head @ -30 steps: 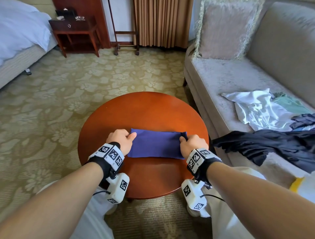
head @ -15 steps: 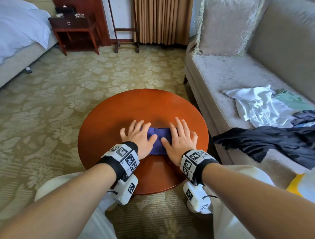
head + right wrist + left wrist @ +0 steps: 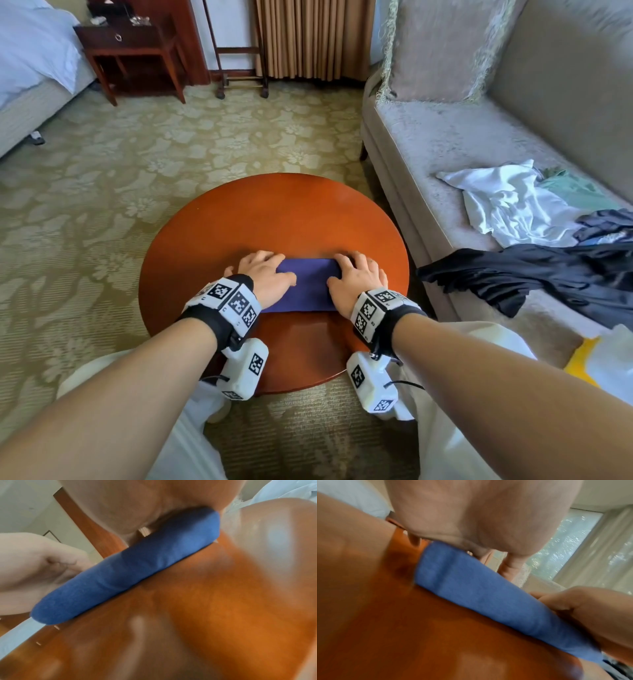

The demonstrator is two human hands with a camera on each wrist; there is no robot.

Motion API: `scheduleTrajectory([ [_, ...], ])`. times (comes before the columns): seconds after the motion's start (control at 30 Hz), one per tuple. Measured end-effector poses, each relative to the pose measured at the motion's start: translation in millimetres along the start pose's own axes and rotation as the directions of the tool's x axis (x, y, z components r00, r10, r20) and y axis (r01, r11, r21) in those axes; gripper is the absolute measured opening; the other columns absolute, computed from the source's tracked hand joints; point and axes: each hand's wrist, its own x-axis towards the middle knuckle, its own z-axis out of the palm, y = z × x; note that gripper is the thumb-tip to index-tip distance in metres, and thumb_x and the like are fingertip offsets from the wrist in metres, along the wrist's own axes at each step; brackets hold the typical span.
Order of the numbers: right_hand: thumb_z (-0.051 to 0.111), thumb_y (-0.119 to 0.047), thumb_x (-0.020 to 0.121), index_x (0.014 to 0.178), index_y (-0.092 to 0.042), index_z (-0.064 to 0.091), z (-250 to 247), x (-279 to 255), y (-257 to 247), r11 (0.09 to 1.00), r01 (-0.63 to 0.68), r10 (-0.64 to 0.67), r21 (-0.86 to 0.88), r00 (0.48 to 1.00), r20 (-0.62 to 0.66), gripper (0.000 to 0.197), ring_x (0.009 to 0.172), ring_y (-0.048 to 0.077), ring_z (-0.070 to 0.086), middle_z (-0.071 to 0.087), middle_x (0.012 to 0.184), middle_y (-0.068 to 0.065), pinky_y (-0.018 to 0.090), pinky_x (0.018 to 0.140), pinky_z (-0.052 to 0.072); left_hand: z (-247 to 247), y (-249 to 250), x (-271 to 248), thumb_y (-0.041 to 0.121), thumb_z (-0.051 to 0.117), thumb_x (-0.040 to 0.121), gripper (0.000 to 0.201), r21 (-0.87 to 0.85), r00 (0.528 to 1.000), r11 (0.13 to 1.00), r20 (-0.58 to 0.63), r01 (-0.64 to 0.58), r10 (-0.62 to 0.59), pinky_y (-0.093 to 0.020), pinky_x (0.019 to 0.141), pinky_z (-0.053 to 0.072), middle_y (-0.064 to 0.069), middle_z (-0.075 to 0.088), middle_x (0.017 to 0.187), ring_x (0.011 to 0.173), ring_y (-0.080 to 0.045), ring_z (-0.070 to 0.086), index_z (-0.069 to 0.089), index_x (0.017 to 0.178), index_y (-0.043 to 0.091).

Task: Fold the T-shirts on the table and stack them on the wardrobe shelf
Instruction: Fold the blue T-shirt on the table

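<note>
Blue T-shirt (image 3: 308,287) is folded into a narrow strip, flat on the near half of the round wooden table (image 3: 274,212). Left hand (image 3: 265,279) is on its left end, right hand (image 3: 356,279) on its right end. Both grip the cloth, fingers curled over the far edge, thumbs on top. Wrist views blurred. White garment (image 3: 507,202) and dark garment (image 3: 531,274) lie loose on the sofa (image 3: 445,137) at right

One blue T-shirt (image 3: 306,289), one round desk (image 3: 274,212), two hands: left hand (image 3: 263,274), right hand (image 3: 356,277). At 2 o'clock: one sofa (image 3: 445,137), one cushion (image 3: 442,48), at least three loose garments (image 3: 507,205).
</note>
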Motion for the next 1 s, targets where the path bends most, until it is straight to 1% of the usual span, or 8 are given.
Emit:
scheduleTrajectory([
  [0.1,0.05,-0.03,0.081,0.131,-0.019,0.042,-9.8,-9.1,4.0,0.989,-0.141,0.144,0.042,0.986,-0.081,0.051,0.127,0.027,0.031,0.039,0.135,0.004,0.039,0.11,0.026,-1.9,2.6,-8.5,0.042,0.054,0.087,0.057,-0.032,0.999,0.999,-0.039,-0.032,0.031,-0.044,0.106,0.037,0.0,0.036,0.142,0.13,-0.029,0.036,0.042,0.141,0.03],
  [0.27,0.06,-0.033,0.074,0.124,-0.014,0.047,-25.6,-26.0,8.9,0.912,-0.396,0.4,0.111,0.916,-0.019,0.055,0.123,0.032,0.03,0.033,0.131,0.011,0.044,0.101,0.035,1.7,20.3,-24.7,0.036,0.074,0.075,0.052,-0.011,0.997,0.998,-0.048,-0.062,0.062,-0.034,0.086,0.048,-0.004,0.054,0.122,0.106,-0.027,0.052,0.057,0.123,0.025],
  [0.37,0.072,-0.029,0.069,0.135,-0.01,0.035,-33.3,-35.6,18.2,0.811,-0.537,0.536,0.231,0.841,0.073,0.078,0.129,0.035,0.035,0.033,0.139,0.015,0.041,0.102,0.035,2.9,31.7,-33.2,0.036,0.08,0.07,0.048,0.004,1.0,1.0,-0.003,-0.007,0.007,-0.032,0.076,0.05,-0.006,0.062,0.11,0.092,-0.028,0.057,0.06,0.111,0.021],
  [0.5,0.067,-0.021,0.088,0.135,-0.003,0.05,-57.1,-60.1,38.8,0.897,-0.389,0.278,0.21,0.865,0.417,0.053,0.128,0.03,0.048,0.05,0.138,0.017,0.027,0.096,0.043,9.0,36.8,-40.6,0.037,0.087,0.056,0.048,-0.056,0.996,0.997,0.075,0.054,-0.05,-0.026,0.063,0.046,-0.007,0.067,0.095,0.082,-0.025,0.062,0.067,0.094,0.015],
  [0.6,0.074,-0.037,0.077,0.105,-0.015,0.065,-72.4,-79.4,52.4,0.904,-0.397,0.312,0.157,0.865,0.394,0.036,0.097,0.026,0.068,0.068,0.096,0.012,0.036,0.09,0.054,13.0,46.7,-55.3,0.036,0.09,0.052,0.041,-0.151,0.989,0.987,0.142,0.055,-0.033,-0.023,0.051,0.035,-0.003,0.062,0.077,0.066,-0.021,0.053,0.066,0.074,0.013],
  [0.77,0.062,-0.024,0.092,0.093,-0.018,0.051,-111.7,-103.0,89.1,0.866,-0.369,0.254,0.337,0.905,0.341,0.012,0.097,0.015,0.042,0.045,0.104,0.006,0.023,0.087,0.038,12.1,82.8,-70.7,0.034,0.09,0.032,0.061,-0.445,0.993,0.895,0.115,0.038,0.015,-0.029,0.07,0.045,-0.002,0.068,0.086,0.08,-0.023,0.059,0.074,0.085,0.01],
  [0.87,0.072,-0.022,0.083,0.09,-0.016,0.055,-136.3,-111.3,119.8,0.736,-0.429,0.34,0.524,0.903,0.261,0.019,0.097,0.018,0.047,0.049,0.106,0.005,0.03,0.098,0.046,8.1,120.1,-67.6,0.035,0.096,0.028,0.083,-0.669,0.998,0.743,0.063,0.019,0.031,-0.044,0.088,0.054,-0.008,0.07,0.1,0.092,-0.029,0.067,0.068,0.102,0.009],
  [1.0,0.075,-0.022,0.078,0.104,-0.015,0.054,-172.6,-129.1,166.3,0.519,-0.422,0.482,0.743,0.863,0.153,0.034,0.099,0.025,0.058,0.054,0.107,0.007,0.042,0.093,0.053,6.7,192.5,-76.9,0.021,0.084,0.072,0.034,-0.82,0.983,0.567,0.027,-0.082,0.181,-0.037,0.074,0.055,-0.014,0.072,0.087,0.076,-0.028,0.069,0.066,0.096,0.005],
])
